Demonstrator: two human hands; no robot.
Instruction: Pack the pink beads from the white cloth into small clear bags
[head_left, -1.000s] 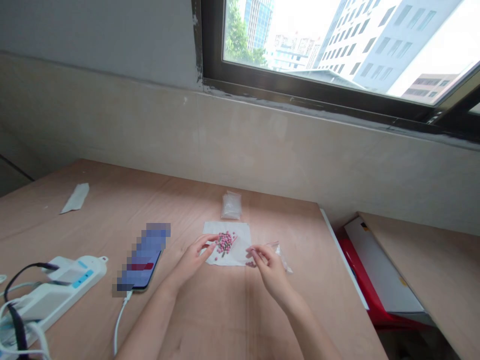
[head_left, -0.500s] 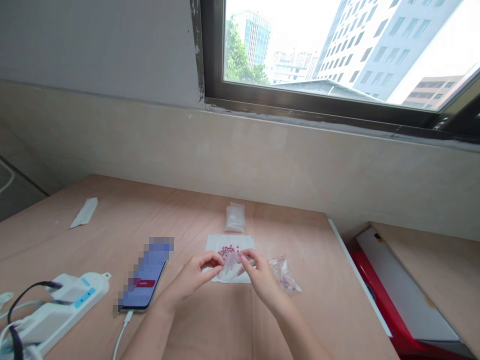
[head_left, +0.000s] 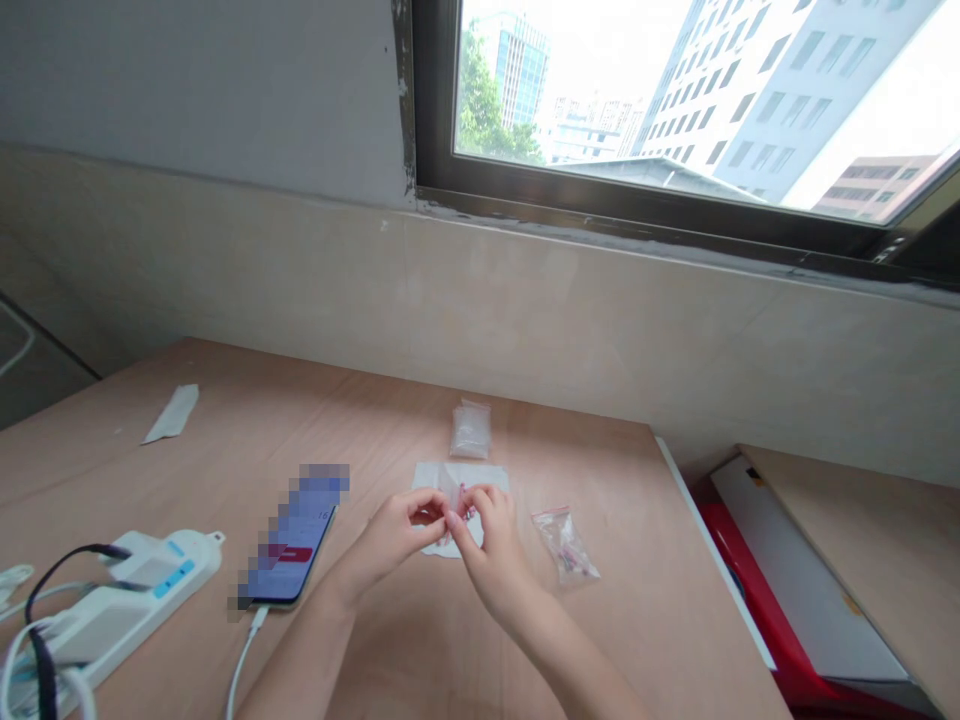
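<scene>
My left hand (head_left: pixel 401 532) and my right hand (head_left: pixel 495 545) meet fingertip to fingertip above a white sheet of paper (head_left: pixel 495 477). Both are closed in a pinch on a small clear plastic bag (head_left: pixel 448 477), which is partly hidden behind the fingers. Small pink beads (head_left: pixel 463 490) show between the hands; whether they lie in the bag or on the paper I cannot tell. Right of my right hand lies another clear zip bag (head_left: pixel 566 546) with a few small pinkish pieces inside.
Behind the paper rests a stack of clear bags (head_left: pixel 471 430). A phone (head_left: pixel 289 545) on a charging cable lies left of my forearm, beside a white power strip (head_left: pixel 139 610) with plugs. A white paper strip (head_left: pixel 172 413) is at the far left of the wooden table (head_left: pixel 360 420).
My right hand has moved left until its fingertips meet those of my left hand. The plastic bag has shifted left and the fingers now cover more of the beads.
</scene>
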